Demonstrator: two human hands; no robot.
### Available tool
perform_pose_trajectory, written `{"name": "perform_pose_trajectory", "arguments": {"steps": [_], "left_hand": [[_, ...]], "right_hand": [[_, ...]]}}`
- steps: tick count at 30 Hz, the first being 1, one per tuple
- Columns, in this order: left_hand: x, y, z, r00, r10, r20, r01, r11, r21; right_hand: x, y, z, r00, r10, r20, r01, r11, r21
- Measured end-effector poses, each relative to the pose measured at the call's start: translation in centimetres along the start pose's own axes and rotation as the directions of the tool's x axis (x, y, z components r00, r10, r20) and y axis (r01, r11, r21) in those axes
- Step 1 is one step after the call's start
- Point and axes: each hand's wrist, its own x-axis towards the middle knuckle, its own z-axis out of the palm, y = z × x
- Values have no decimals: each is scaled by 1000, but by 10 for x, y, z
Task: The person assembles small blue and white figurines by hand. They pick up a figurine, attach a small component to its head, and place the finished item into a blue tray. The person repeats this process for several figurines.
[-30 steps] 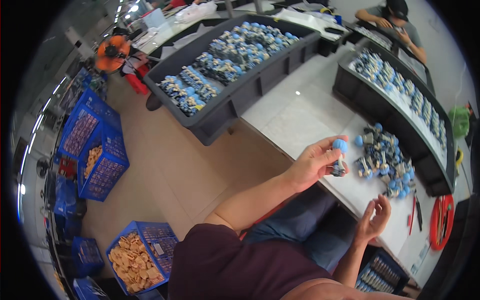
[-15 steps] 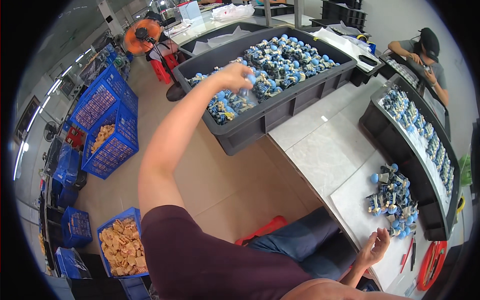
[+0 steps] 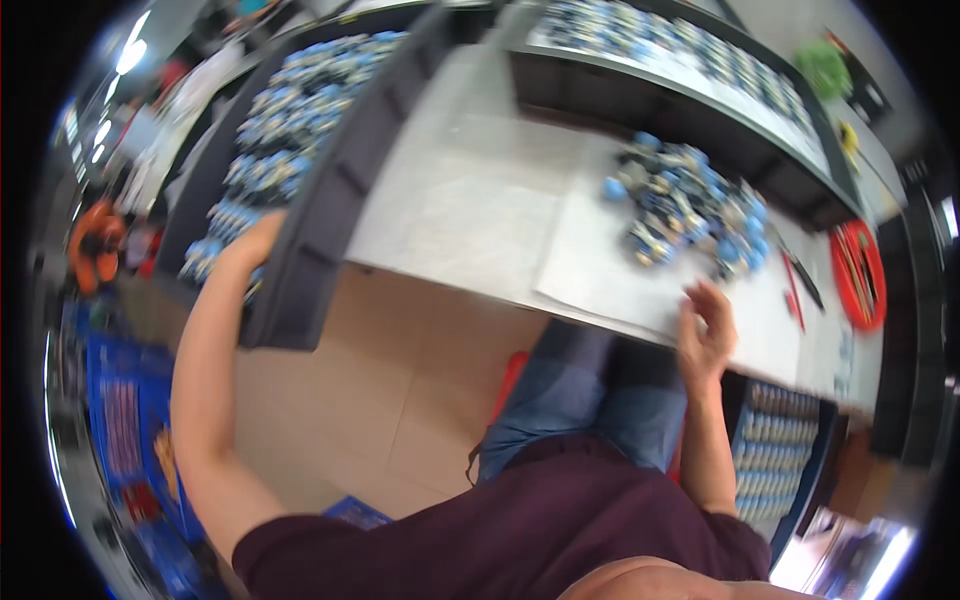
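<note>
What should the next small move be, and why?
Probably ease the right hand forward to the pile of blue-topped pieces: that hand looks empty and sits just short of them, and they lie heaped on the white sheet. The left hand is over at the dark left bin, too blurred to tell whether it holds anything.

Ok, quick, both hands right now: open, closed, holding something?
Left hand: at the dark bin, blurred and partly hidden; its grip can't be told.
Right hand: open, loosely curled, nothing visible in it.
</note>
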Motion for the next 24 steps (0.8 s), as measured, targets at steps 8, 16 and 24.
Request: {"name": "perform_pose_trajectory", "arguments": {"steps": [8, 16, 24], "left_hand": [[-62, 68, -26, 772, 137, -621, 311, 770, 557], [-90, 255, 80, 489, 683, -542, -663, 695, 277], [-23, 308, 197, 720, 657, -225, -549, 341, -763]], "right_hand": [[37, -30, -3, 986, -71, 148, 78, 996, -44], [44, -12, 10, 956, -75, 282, 193, 888, -418], [35, -76, -42, 882, -168, 441, 146, 986, 85]]}}
